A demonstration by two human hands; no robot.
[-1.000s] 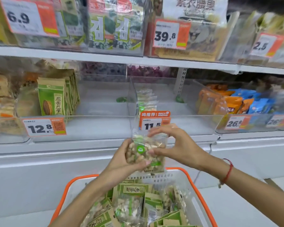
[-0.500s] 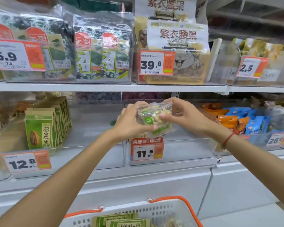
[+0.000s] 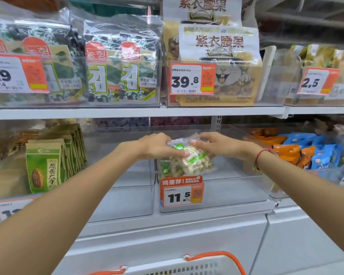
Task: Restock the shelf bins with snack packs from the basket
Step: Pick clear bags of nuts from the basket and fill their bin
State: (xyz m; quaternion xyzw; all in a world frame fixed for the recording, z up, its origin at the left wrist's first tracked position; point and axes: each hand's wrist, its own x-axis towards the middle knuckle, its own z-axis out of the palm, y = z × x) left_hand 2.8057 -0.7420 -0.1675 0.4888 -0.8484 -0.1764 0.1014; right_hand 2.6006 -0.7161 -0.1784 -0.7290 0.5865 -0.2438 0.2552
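Both hands gripping one clear snack pack (image 3: 195, 157) over the middle clear bin (image 3: 236, 195), 11.5 tag (image 3: 180, 193): L hand (image 3: 157, 147) pinching its left edge, R hand (image 3: 218, 144) holding the top right. More packs sitting under it in the bin's left front. Left bin (image 3: 125, 201) holding green seed bags (image 3: 44, 165); right bin holding orange/blue packs (image 3: 306, 151). Basket (image 3: 197, 264) showing at btm edge, contents not visible.

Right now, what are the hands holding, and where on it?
Both hold one clear snack pack: left hand on its upper left side, right hand at its top right edge.
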